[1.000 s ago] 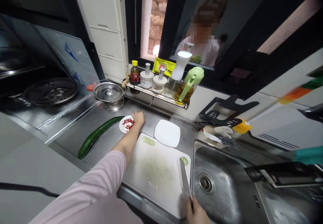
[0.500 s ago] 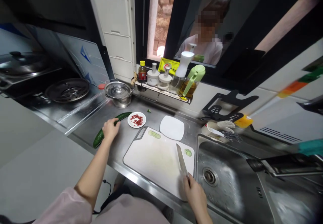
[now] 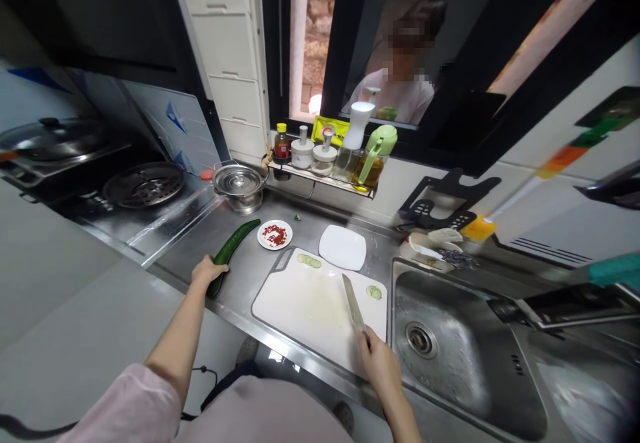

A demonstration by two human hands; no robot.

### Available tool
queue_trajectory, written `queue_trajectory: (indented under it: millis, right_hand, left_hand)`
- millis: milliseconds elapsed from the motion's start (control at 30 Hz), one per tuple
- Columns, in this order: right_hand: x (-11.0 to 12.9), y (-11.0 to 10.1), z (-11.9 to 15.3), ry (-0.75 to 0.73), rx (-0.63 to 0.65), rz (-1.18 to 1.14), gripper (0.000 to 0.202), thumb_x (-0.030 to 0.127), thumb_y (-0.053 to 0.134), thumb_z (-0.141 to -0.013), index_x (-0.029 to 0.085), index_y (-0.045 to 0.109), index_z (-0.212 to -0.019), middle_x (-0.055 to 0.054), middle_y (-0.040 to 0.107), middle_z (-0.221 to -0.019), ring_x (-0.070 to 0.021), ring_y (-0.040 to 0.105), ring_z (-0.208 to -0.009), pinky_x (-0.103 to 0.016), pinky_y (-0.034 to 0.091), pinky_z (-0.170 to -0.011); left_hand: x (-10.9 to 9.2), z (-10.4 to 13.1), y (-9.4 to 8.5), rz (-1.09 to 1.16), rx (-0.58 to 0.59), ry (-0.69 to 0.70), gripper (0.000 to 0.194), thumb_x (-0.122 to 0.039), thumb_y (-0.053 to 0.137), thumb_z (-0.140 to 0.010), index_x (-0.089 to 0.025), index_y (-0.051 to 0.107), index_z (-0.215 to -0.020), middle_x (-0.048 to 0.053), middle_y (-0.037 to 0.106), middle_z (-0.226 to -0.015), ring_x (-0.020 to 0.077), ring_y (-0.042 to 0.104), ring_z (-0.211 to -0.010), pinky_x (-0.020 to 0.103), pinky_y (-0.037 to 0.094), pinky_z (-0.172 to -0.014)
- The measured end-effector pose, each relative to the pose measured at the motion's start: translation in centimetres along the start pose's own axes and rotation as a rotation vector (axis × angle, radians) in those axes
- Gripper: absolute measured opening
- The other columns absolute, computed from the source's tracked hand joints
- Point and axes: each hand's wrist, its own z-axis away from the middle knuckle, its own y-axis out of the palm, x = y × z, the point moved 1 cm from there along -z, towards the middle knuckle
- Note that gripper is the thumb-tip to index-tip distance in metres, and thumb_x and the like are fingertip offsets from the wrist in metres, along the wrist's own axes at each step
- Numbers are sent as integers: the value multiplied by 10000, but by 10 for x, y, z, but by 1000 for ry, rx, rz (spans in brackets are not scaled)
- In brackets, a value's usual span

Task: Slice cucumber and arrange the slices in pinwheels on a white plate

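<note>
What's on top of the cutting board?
Cucumber slices in two groups near its far corners. The right hand holds a knife over it; the cutting board behind knife and hand is hidden.

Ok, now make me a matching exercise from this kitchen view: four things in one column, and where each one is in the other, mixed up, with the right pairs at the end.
Things
1. Cucumber
2. Knife
3. Red bits
4. Square plate

Places
A. On the round dish
B. At the far edge of the cutting board
C. Touched by the left hand
D. Held in the right hand

Pairs: 1-C, 2-D, 3-A, 4-B
</note>
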Motion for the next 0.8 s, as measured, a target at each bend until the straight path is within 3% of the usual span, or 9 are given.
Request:
queue_trajectory:
  millis: [100, 167, 267, 433, 633, 800]
  right_hand:
    - [-3, 2, 1, -4, -1, -10, 477, 346, 257, -989, 183, 548, -1331, -114, 709, -1099, -240, 658, -1011, -279, 424, -781]
    - [-6, 4, 2, 1, 0, -13, 482, 348, 258, -988, 177, 545, -1335, -120, 702, -1118, -241, 653, -1022, -281, 424, -788]
    - [-9, 7, 3, 5, -6, -19, 489, 354, 262, -987, 167, 533, -1348, -128, 688, -1154, -237, 643, -1045, -279, 422, -806]
    - [-7, 9, 5, -4, 0, -19, 468, 340, 274, -984, 171, 554, -1318, -132, 701, -1110, -225, 654, -994, -276, 412, -783]
    - [2, 8, 7, -11, 15, 0, 435, 335, 287, -981, 198, 586, -1266, -108, 712, -1044, -213, 651, -950, -269, 394, -745]
    - [3, 11, 9, -8, 26, -14, 448, 334, 279, -982, 194, 561, -1300, -110, 710, -1059, -222, 642, -972, -273, 385, -739]
  left_hand:
    - [-7, 16, 4, 65, -39, 4, 1020, -569, 638, -689, -221, 162, -1521, 177, 588, -1305, 345, 602, -1146, 417, 489, -898]
    - [-13, 30, 7, 98, -61, -8, 1015, -586, 592, -723, -262, 81, -1539, 188, 548, -1334, 358, 600, -1142, 442, 488, -887]
    - [-22, 52, 12, 125, -93, -38, 889, -583, 533, -766, -302, 174, -1529, 207, 476, -1366, 377, 615, -1098, 467, 490, -852]
    - [-33, 83, 31, 148, -78, 14, 605, -487, 548, -791, -335, 499, -1375, 170, 447, -1381, 356, 628, -1042, 468, 476, -889]
    - [-55, 111, 52, 202, -130, 84, 528, -440, 501, -852, -240, 546, -1338, 197, 326, -1453, 321, 610, -1097, 423, 441, -979]
    - [-72, 119, 58, 190, -144, 146, 502, -475, 506, -864, -207, 600, -1278, 196, 202, -1525, 328, 603, -1119, 412, 439, -987]
